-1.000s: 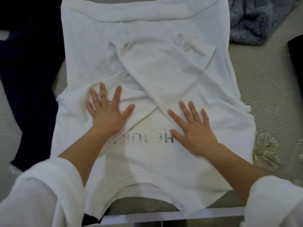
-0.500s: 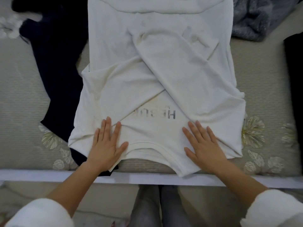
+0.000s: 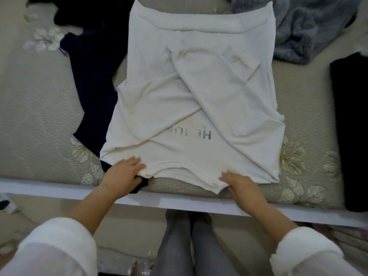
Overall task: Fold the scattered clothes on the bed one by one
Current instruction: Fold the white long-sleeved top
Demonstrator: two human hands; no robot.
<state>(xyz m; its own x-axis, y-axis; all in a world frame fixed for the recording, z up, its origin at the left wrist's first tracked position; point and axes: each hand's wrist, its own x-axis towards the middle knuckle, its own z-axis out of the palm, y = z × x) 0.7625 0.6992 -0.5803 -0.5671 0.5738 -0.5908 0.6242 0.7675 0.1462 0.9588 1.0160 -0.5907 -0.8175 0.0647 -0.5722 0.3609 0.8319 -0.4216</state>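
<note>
Sweatshirt (image 3: 199, 92), white, flat on the bed (image 3: 39, 108) by its front edge, sleeves crossed over chest, left hand (image 3: 123, 174) and right hand (image 3: 244, 186) pinching its near collar edge, navy garment (image 3: 93, 76) alongside left, grey fluffy garment (image 3: 308, 32) beyond, black garment (image 3: 350, 126) right

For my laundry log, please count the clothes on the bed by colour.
White shirt: 1
Navy garment: 1
Grey fleece: 1
Black garment: 1
Total: 4
</note>
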